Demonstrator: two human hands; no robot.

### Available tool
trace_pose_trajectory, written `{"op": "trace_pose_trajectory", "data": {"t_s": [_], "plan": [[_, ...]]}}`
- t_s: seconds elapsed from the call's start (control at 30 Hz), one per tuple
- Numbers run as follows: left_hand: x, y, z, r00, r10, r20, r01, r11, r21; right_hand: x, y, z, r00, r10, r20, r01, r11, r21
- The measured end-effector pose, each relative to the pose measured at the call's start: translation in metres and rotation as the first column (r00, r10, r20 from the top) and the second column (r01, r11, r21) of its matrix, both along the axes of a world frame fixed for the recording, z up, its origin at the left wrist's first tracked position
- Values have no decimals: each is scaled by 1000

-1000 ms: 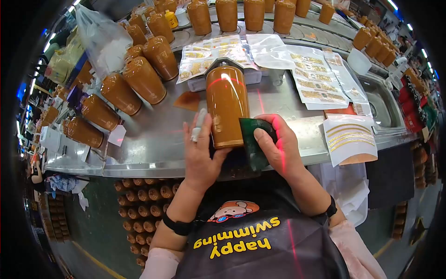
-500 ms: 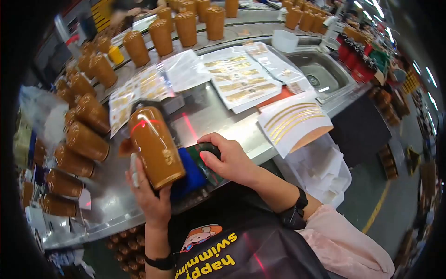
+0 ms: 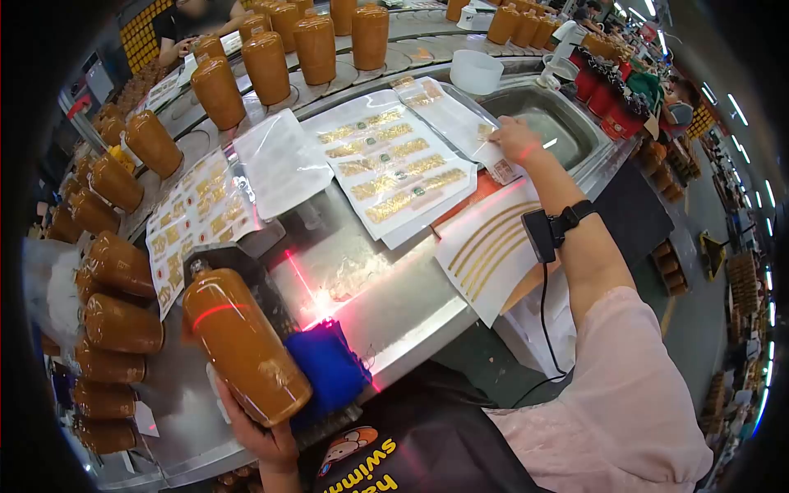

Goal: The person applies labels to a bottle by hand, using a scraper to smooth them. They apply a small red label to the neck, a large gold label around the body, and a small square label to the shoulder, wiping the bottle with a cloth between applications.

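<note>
A glossy brown bottle (image 3: 242, 345) lies tilted on a dark stand (image 3: 267, 287), its neck pointing away from me. My left hand (image 3: 255, 423) is wrapped around the side and underside of its base end. A red laser line crosses the bottle's upper part. At the upper right, my right hand (image 3: 518, 140) reaches over a clear-covered decal sheet (image 3: 452, 115), fingers pinched together at a small gold decal (image 3: 486, 131). A blue cloth (image 3: 329, 366) lies beside the bottle's lower end.
Gold-patterned sheets (image 3: 399, 164) and a sheet of curved gold strips (image 3: 493, 246) lie on the metal table. A sink (image 3: 546, 123) and white tub (image 3: 477, 72) are behind. Brown bottles (image 3: 123, 324) line the left; others stand on the conveyor (image 3: 411, 53). Another person (image 3: 201, 25) sits across.
My right hand has left the dark rounded thing by the blue cloth and moved up and right to the decal sheet. My left hand stays on the bottle. The view has shifted.
</note>
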State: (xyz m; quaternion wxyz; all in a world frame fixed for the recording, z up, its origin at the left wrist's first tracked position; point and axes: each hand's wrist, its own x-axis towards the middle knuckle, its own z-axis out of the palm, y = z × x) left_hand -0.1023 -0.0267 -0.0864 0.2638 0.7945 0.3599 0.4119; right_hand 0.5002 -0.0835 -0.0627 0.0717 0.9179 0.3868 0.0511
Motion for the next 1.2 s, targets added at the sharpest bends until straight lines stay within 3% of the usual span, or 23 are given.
{"op": "trace_pose_trajectory", "data": {"t_s": [0.07, 0.17, 0.27, 0.37, 0.47, 0.5, 0.57, 0.63, 0.67, 0.77, 0.83, 0.9, 1.03, 1.2], "plan": [[-4, 0, -4, 1000, -17, 10, 18, 999, -47, 31, 8, -10, 998, 16, 69, -18, 1000, 23], [0, 0, -3, 999, -28, 21, 28, 999, -38, 66, 30, -9, 999, -38, 7, 39, 984, -172], [-3, 3, -4, 999, -31, -8, 31, 998, -47, 73, 35, 3, 991, -99, -89, 88, 989, -122], [-5, 1, -9, 999, -32, 38, 35, 995, -92, 71, 28, -10, 976, -32, 214, 0, 989, 146], [-9, 1, -15, 996, -21, 91, 33, 991, -127, 49, 51, 8, 972, 159, 175, -180, 977, 115], [-11, 0, -16, 994, -15, 104, 29, 991, -134, 32, 64, 16, 983, 168, -80, -142, 955, 261], [-8, -1, -10, 999, -24, 47, 29, 993, -113, -1, 89, 25, 795, 257, -549, 45, 878, 476], [-7, -1, -6, 1000, -31, 3, 31, 994, -101, 15, 113, -12, 849, 407, -337, -261, 877, 403], [-8, 0, -6, 999, -31, -12, 30, 995, -99, 13, 122, -22, 902, 340, -266, -277, 928, 250], [-9, -1, -9, 998, -57, 24, 60, 991, -119, 8, 123, -44, 928, 330, 175, -364, 903, 227], [0, 3, -1, 995, -76, 61, 85, 985, -152, -16, 124, -11, 912, 401, 90, -411, 897, 164], [-1, 12, -6, 998, -62, 5, 63, 997, -33, -46, 119, 16, 820, 572, 24, -536, 752, 383], [-4, 15, 7, 987, -79, -136, 77, 997, -21, -172, 101, 68, 670, 737, -89, -566, 584, 582], [-10, 13, 29, 948, 24, -317, 39, 981, 190, -303, 73, 109, 234, 943, -237, -566, 330, 755]]}}
